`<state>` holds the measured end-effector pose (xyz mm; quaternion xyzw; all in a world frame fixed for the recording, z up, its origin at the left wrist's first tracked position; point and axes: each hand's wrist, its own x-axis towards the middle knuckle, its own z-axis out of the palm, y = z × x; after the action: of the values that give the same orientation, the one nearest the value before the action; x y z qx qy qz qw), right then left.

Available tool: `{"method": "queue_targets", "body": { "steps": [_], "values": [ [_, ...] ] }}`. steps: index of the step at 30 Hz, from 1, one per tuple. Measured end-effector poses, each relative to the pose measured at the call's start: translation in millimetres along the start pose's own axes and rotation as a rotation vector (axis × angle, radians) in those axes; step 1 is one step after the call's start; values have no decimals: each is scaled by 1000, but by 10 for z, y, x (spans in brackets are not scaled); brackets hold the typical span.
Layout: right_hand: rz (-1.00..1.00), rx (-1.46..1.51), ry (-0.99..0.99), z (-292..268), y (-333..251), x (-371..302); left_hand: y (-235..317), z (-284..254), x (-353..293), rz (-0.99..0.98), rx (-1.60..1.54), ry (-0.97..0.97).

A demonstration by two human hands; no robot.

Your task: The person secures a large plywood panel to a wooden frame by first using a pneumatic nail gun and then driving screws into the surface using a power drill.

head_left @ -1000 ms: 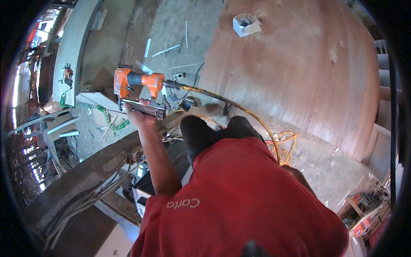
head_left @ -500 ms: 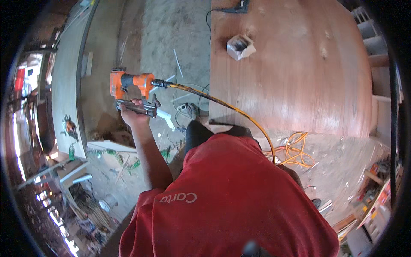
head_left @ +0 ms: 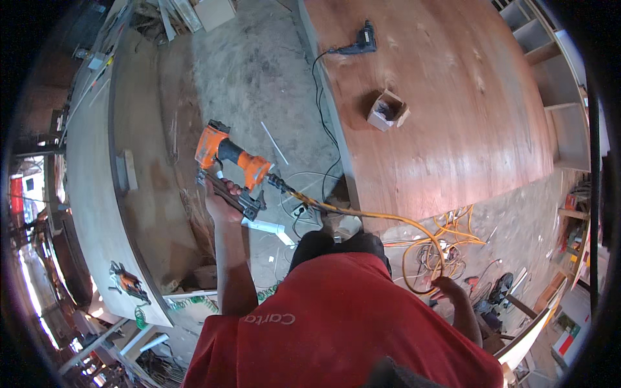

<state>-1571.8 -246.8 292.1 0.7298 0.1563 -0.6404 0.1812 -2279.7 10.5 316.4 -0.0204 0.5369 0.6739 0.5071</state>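
Nailer [head_left: 231, 168]: grip hidden under left fingers [head_left: 231, 189]. Right hand [head_left: 448, 286]: fingers blurred, hold on hose [head_left: 414, 258] unclear. Box [head_left: 387, 110] contents unreadable.

1 orange nail gun [head_left: 231, 160], 1 drill [head_left: 363, 40], 1 cardboard box [head_left: 387, 110], 2 plywood sheets [head_left: 453, 129], 1 yellow hose [head_left: 388, 220].

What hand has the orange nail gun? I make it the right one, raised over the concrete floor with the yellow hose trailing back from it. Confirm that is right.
Not quite: the head view shows the left hand gripping the orange nail gun, not the right. The rest stands: it is raised over the concrete floor, and the yellow hose trails back from it. The right hand is low by the hose loops.
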Motion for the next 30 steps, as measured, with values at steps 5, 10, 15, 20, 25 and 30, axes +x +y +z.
{"method": "queue_targets", "body": {
  "steps": [5, 10, 15, 20, 25, 30],
  "values": [
    [33, -15, 74, 7, -144, 362, 115, -64, 149, -197, -57, -150],
    [-368, -380, 143, 37, -508, 701, 228, -16, 174, -238, -33, -250],
    [-316, -868, 520, 196, -2032, 274, 314, 115, 239, -324, -93, -305],
    [-1126, -147, 210, 1163, -4690, -666, 447, 565, 679, -331, -126, -356],
    [-1167, 315, -464, 1857, -6687, -1510, 640, 1435, 1696, -360, -56, -471],
    [-1218, 375, -511, 1772, -8397, -1654, 852, 2470, 2748, -478, 75, -554]
  ]
}}
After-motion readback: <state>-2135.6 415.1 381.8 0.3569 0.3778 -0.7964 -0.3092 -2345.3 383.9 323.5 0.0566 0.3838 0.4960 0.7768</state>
